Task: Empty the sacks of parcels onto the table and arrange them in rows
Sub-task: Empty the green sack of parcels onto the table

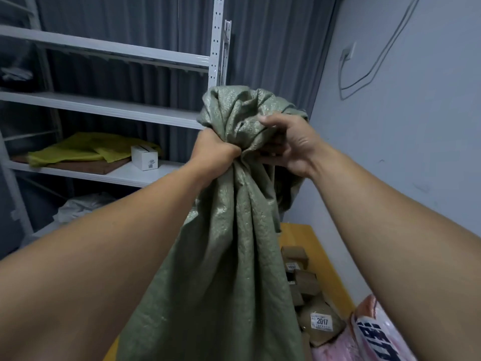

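Hanging from both hands, the green woven sack is held high, its gathered end bunched at the top and its body falling straight down out of view. It hangs over the near part of the yellow tabletop. The left hand is a tight fist around the twisted neck of fabric. The right hand grips the same bunch from the other side, fingers curled over the top folds and thumb tucked under.

Just to the right of the sack, brown parcels lie in a loose heap on the tabletop, one with a label reading 2017. A pink printed sack lies against them at the near corner. Further out, white metal shelving on the left holds a yellow cloth and a small white box, and a grey curtain hangs behind it.

This looks like the emptying step: the sack seems to be held upside down by its closed end, though its mouth is hidden. The cloth hangs slack, so little may remain inside. Next would probably be a shake to clear any last parcels. After that the sack needs setting aside so both hands are free to square the heap into rows.
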